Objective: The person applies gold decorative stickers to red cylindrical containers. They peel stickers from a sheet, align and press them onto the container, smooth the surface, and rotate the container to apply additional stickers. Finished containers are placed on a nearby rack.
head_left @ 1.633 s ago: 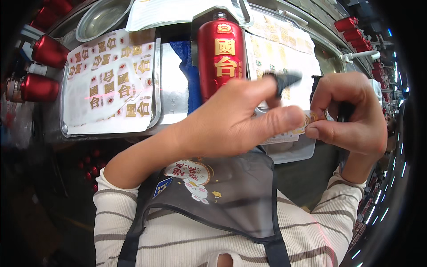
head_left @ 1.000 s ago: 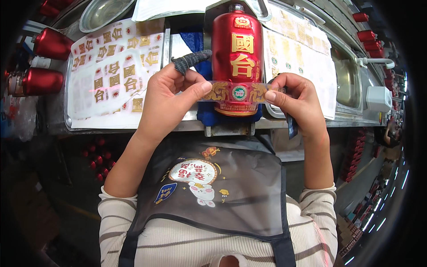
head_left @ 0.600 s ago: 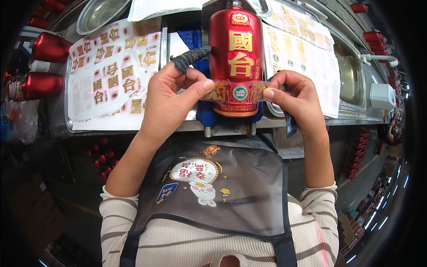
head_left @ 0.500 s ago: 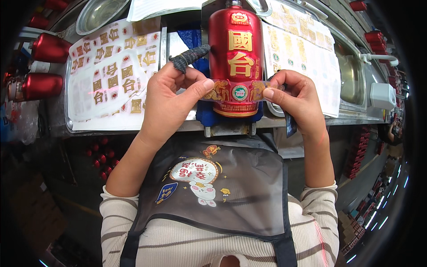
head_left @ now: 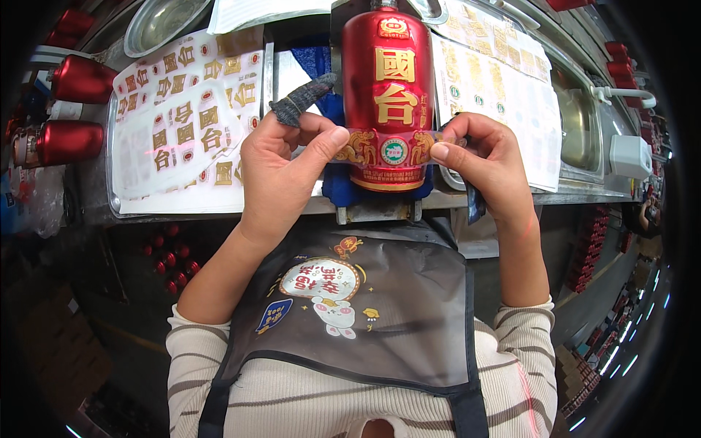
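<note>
A red bottle (head_left: pixel 365 87) with raised gold characters lies in front of me, its neck away from me, on a blue cloth (head_left: pixel 337 191) over a metal stand. Across its lower part stretches a clear decal strip (head_left: pixel 394 150) with gold figures and a green-and-white round mark. My left hand (head_left: pixel 288 157) pinches the strip's left end between thumb and forefinger; a dark grey cover wraps one raised finger. At the other end, my right hand (head_left: pixel 485 157) pinches the strip in the same way. A dark strip of material (head_left: pixel 475 203) hangs beside the right palm.
Decal sheets (head_left: pixel 182 124) lie on a tray at left, and more gold-printed sheets (head_left: pixel 496 109) at right. Beyond the right sheets is a metal basin (head_left: pixel 577 128) with a white pipe. Other red bottles (head_left: pixel 69 142) stand far left. A metal bowl (head_left: pixel 164 25) sits at the back left.
The covered finger of my left hand has drawn slightly left, away from the bottle. Both hands still hold the strip at nearly the same place.
</note>
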`<state>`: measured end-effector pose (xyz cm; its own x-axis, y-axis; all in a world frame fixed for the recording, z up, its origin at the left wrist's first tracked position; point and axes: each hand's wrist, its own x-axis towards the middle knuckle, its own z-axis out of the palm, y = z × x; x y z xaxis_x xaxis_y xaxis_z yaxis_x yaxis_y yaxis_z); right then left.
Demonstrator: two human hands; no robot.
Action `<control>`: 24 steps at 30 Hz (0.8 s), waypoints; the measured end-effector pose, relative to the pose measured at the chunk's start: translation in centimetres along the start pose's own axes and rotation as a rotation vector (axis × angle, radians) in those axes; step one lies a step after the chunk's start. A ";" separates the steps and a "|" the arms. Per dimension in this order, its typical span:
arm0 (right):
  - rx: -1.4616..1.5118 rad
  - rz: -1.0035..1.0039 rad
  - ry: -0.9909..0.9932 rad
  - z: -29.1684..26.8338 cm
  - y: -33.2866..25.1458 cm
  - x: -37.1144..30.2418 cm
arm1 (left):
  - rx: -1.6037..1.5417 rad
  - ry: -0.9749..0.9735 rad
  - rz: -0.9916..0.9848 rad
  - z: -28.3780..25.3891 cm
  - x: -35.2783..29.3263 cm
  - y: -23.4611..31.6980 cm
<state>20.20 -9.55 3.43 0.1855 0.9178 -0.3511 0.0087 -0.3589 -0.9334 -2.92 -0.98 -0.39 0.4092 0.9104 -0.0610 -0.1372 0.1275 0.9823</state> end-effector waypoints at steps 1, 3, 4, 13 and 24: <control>0.008 0.000 -0.001 0.0 0.0 -0.1 | -0.001 0.004 0.007 -0.1 -0.1 -0.2; 0.019 0.006 -0.001 0.0 0.0 -0.1 | 0.005 0.016 0.015 -0.1 -0.2 -0.3; 0.021 0.010 0.001 0.1 0.0 -0.1 | 0.010 0.024 0.019 -0.1 -0.2 -0.3; 0.009 0.010 0.005 0.1 0.2 0.0 | -0.027 0.049 0.078 -0.2 -0.9 0.1; -0.009 -0.003 0.009 0.1 0.2 0.0 | -0.027 0.051 0.073 -0.1 -0.5 -0.4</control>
<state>20.07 -9.59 3.23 0.1941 0.9172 -0.3479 0.0181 -0.3579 -0.9336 -3.15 -1.45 -0.81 0.3510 0.9364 0.0007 -0.1898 0.0705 0.9793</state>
